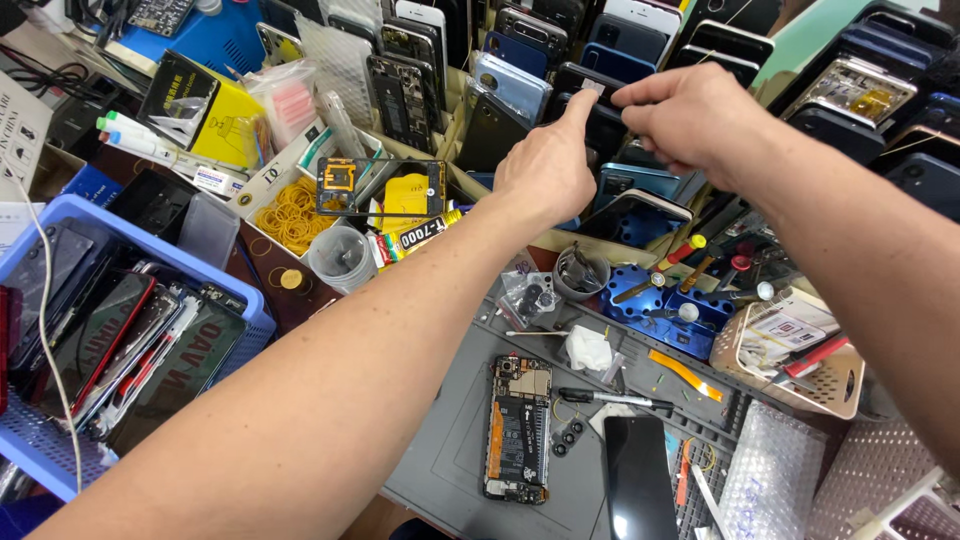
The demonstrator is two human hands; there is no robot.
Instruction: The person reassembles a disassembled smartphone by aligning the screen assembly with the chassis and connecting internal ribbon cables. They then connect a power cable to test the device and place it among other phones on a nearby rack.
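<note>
Bench: cluttered repair mat (455, 440).
Hands: left hand (548, 165) and right hand (690, 115) close together, pinching a small sticker (594, 88).
Progress: opened phone (518, 428) lies untouched below them.

At the fingers (600, 100) stand phone back covers (520, 85) of glossy plastic or glass, some dark, some pale blue. Below the fingers lies a matt grey rubbery mat (460, 440) bearing an opened phone (518, 428) with bare metal and circuit board, and a glossy black screen panel (640, 478). Right of it lies crinkled bubble wrap (772, 480).
</note>
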